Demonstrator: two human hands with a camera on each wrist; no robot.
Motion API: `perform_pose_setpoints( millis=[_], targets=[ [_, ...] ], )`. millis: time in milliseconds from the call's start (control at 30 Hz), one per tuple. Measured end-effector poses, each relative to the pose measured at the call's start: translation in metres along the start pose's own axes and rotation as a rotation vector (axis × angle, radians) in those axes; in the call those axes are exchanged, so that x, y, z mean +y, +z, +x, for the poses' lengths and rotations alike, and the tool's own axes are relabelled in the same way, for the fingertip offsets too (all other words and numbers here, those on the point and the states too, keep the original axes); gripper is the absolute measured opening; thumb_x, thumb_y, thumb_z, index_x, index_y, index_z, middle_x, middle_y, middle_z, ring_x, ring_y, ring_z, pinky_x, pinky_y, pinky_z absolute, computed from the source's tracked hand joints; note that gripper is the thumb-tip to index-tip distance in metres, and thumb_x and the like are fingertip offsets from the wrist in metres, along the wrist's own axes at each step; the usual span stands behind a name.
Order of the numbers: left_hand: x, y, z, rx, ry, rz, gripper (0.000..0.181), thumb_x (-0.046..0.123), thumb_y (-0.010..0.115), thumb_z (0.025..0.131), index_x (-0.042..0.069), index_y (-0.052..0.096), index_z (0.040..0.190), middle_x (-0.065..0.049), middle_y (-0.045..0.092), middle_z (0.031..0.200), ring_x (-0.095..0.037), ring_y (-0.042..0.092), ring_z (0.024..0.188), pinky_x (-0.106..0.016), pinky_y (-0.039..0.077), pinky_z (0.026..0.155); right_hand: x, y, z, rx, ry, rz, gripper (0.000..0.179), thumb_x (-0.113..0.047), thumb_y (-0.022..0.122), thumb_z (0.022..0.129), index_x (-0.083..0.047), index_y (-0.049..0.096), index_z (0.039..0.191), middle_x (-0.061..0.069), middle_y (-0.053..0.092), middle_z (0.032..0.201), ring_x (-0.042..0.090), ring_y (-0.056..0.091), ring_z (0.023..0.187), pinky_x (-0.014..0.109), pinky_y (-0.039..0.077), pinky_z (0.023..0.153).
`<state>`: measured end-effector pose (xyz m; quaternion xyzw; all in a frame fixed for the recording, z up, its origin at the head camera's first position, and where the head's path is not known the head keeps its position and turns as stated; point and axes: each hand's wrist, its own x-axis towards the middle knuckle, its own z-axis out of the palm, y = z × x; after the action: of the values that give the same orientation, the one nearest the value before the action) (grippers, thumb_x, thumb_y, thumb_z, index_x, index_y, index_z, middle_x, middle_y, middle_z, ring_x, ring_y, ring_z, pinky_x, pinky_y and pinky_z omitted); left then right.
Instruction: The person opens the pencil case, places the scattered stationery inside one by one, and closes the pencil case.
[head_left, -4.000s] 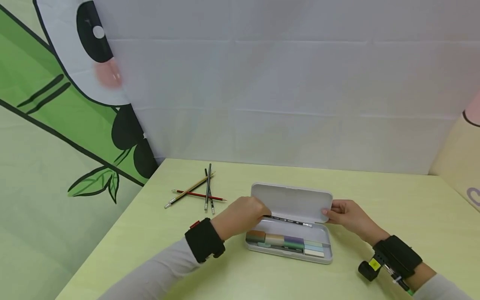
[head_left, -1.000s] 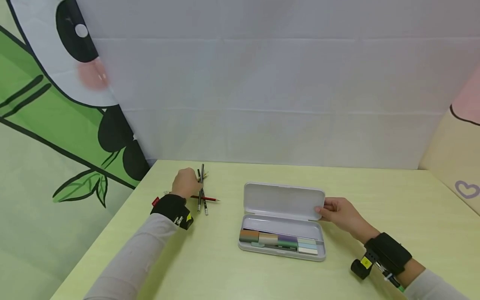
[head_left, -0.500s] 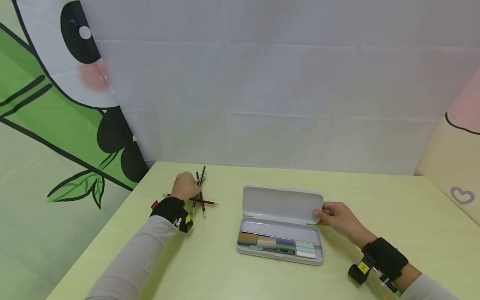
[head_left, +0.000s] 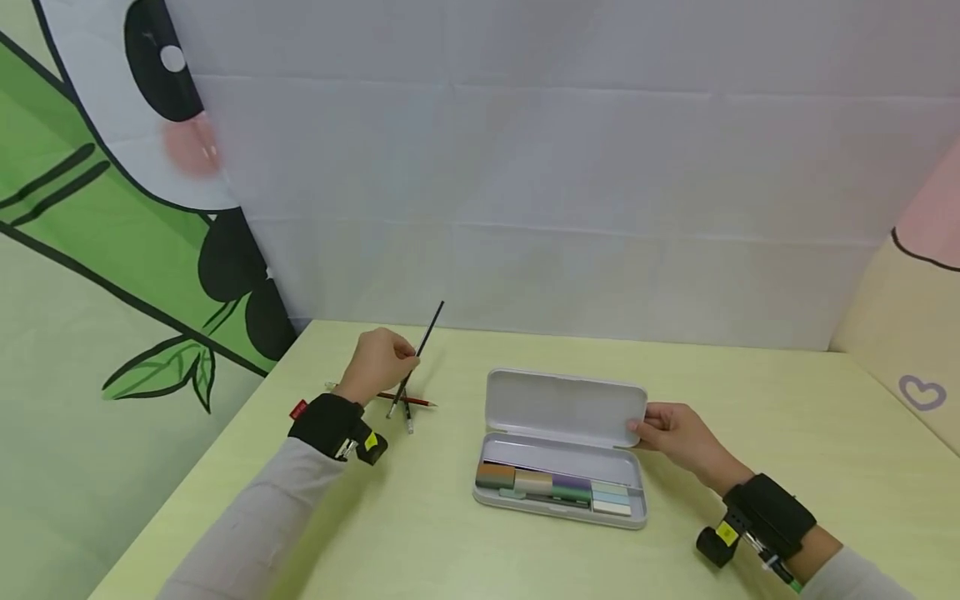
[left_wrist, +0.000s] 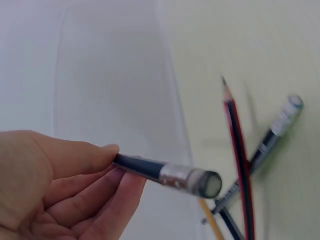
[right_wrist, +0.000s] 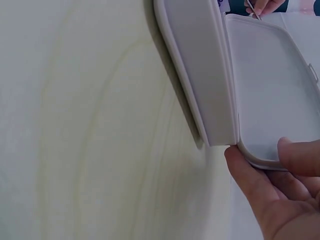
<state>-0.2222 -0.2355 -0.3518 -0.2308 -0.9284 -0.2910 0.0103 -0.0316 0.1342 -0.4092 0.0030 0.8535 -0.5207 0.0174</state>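
My left hand (head_left: 378,364) pinches a dark pencil (head_left: 431,327) between thumb and fingers above the pencil pile. The pencil stands tilted, its eraser end (left_wrist: 207,184) low and toward the left wrist camera. Beneath it lie a red-and-black pencil (left_wrist: 240,150), a dark pencil with a metal ferrule (left_wrist: 262,147) and part of a yellow pencil (left_wrist: 211,220). My right hand (head_left: 686,437) holds the right edge of the raised lid (head_left: 566,408) of a pale pencil case (head_left: 558,518), thumb on the inside and fingers behind.
Inside the case's lower half sit a row of coloured blocks (head_left: 534,482) and pale small blocks (head_left: 611,498). The case lies on a light yellow table (head_left: 480,567). Behind the table hangs a pale cloth backdrop (head_left: 540,208).
Four seconds ago my left hand held a patterned pencil over the case. It went left to the pile and now has lifted a dark pencil. My right hand stays on the lid.
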Motion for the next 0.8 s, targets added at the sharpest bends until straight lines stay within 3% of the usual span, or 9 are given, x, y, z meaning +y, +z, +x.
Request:
perform_pose_setpoints(
  millis=[300, 467, 633, 800],
  targets=[
    [0.043, -0.004, -0.019, 0.001, 0.132, -0.062, 0.017, 0.01, 0.064, 0.09, 0.001, 0.074, 0.101, -0.015, 0.073, 0.093, -0.025, 0.068, 0.082, -0.032, 0.056, 0.07, 0.001, -0.003, -0.002, -0.01, -0.012, 0.008, 0.044, -0.012, 0.055, 0.097, 0.019, 0.049, 0.127, 0.034, 0.06, 0.122, 0.016, 0.071, 0.099, 0.031, 0.058, 0.084],
    [0.065, -0.003, -0.024, -0.053, 0.193, -0.074, 0.018, 0.012, 0.066, 0.09, 0.002, 0.074, 0.101, -0.013, 0.074, 0.093, -0.02, 0.069, 0.078, -0.029, 0.056, 0.068, 0.0, -0.003, -0.003, 0.001, 0.007, 0.001, 0.044, -0.013, 0.056, 0.097, 0.018, 0.05, 0.127, 0.033, 0.06, 0.122, 0.015, 0.072, 0.098, 0.03, 0.058, 0.084],
    [0.08, 0.001, -0.03, -0.105, 0.325, -0.073, 0.016, 0.013, 0.067, 0.089, 0.005, 0.076, 0.1, -0.009, 0.075, 0.09, -0.015, 0.068, 0.076, -0.025, 0.054, 0.069, 0.0, -0.003, -0.003, -0.001, -0.002, -0.003, 0.044, -0.013, 0.055, 0.097, 0.018, 0.049, 0.128, 0.034, 0.06, 0.123, 0.021, 0.071, 0.101, 0.031, 0.058, 0.084],
    [0.088, 0.01, -0.029, -0.249, 0.531, -0.057, 0.015, 0.01, 0.066, 0.09, 0.004, 0.076, 0.1, -0.009, 0.076, 0.09, -0.008, 0.064, 0.068, -0.017, 0.05, 0.063, 0.001, -0.004, -0.002, 0.003, 0.008, 0.013, 0.044, -0.012, 0.056, 0.097, 0.018, 0.049, 0.128, 0.034, 0.059, 0.123, 0.014, 0.071, 0.099, 0.03, 0.058, 0.085]
  ],
)
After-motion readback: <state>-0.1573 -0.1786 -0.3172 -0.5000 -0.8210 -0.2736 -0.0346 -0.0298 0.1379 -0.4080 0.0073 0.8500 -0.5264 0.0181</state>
